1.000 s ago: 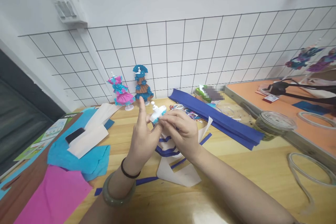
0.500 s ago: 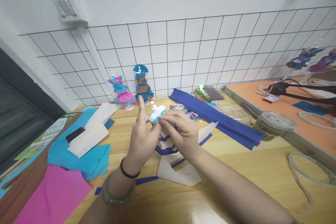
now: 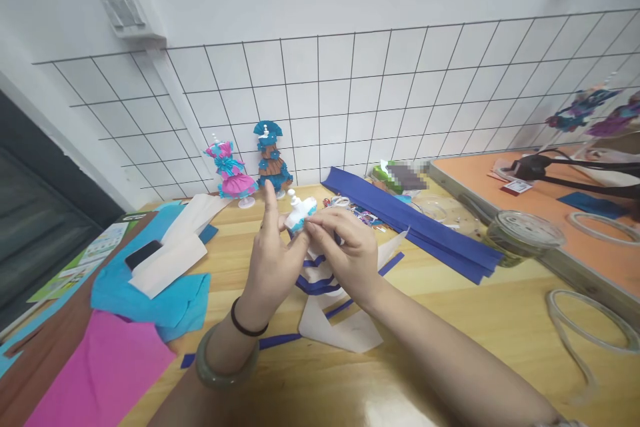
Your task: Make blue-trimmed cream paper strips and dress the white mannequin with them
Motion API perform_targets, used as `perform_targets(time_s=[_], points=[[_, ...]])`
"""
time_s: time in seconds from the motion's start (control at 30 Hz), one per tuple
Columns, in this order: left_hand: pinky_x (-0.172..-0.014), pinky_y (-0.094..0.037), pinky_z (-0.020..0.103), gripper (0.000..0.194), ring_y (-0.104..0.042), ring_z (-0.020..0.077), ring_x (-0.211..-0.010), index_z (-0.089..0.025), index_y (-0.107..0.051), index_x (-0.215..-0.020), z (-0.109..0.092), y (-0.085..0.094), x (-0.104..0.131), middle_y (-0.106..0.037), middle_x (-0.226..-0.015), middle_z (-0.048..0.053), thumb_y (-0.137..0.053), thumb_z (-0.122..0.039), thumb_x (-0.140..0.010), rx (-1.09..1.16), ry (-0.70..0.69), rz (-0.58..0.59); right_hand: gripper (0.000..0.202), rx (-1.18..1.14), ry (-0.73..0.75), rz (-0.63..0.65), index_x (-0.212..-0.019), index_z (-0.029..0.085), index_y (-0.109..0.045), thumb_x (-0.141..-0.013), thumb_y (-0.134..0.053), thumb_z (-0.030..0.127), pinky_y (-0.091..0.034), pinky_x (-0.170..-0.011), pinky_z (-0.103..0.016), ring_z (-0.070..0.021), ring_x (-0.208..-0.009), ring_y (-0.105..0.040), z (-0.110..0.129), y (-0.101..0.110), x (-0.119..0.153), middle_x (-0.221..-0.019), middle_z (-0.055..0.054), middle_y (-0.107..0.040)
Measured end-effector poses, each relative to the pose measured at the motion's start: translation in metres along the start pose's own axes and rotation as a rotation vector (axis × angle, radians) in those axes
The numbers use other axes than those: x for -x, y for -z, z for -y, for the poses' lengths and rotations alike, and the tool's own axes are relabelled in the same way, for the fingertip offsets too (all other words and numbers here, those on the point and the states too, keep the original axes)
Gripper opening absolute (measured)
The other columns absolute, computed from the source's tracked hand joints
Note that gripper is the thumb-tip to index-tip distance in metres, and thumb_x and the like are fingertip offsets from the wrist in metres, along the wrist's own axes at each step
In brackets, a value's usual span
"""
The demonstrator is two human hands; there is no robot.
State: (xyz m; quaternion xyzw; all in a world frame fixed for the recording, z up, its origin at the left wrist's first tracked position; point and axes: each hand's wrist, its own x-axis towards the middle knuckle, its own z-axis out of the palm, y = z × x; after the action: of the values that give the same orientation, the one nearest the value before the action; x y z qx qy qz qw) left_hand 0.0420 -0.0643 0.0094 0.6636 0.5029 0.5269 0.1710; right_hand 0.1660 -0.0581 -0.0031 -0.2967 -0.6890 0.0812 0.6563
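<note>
A small white dress-form bust with turquoise trim [image 3: 299, 211] is between the hands, above the pale wooden worktop [image 3: 460, 353]. The left hand's [image 3: 273, 247] grip is closed on it, thumb against its side and index finger raised; the other fingers are hidden behind. The right hand [image 3: 350, 247] pinches at the trim's edge, its fingertips covering the exact contact point. Below, a white-and-blue striped paper skirt [image 3: 317, 273] is half concealed by both hands, its join with the bust out of sight. Cream paper [image 3: 167, 265] partly covers a dark rectangular object [image 3: 143, 255]. Pixelation obscures a green packet [image 3: 383, 175]; a purple dressed figure [image 3: 617, 119] is cut off at the right edge.
</note>
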Motion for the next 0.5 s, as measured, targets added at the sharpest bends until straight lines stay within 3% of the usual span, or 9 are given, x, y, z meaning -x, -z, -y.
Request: perform_targets(time_s=[0.5], points=[[-0.085, -0.044, 0.037, 0.081, -0.054, 0.0207, -0.100, -0.024, -0.011, -0.145, -0.0009, 0.0019, -0.0001, -0.062, -0.107, 0.008, -0.056, -0.026, -0.078, -0.136, 0.004, 0.013, 0.014, 0.309, 0.210, 0.109, -0.094, 0.018, -0.056, -0.087, -0.047, 0.012, -0.049, -0.073, -0.034, -0.0182, -0.083, -0.058, -0.0019, 0.0036, -0.0037, -0.086, -0.009, -0.064]])
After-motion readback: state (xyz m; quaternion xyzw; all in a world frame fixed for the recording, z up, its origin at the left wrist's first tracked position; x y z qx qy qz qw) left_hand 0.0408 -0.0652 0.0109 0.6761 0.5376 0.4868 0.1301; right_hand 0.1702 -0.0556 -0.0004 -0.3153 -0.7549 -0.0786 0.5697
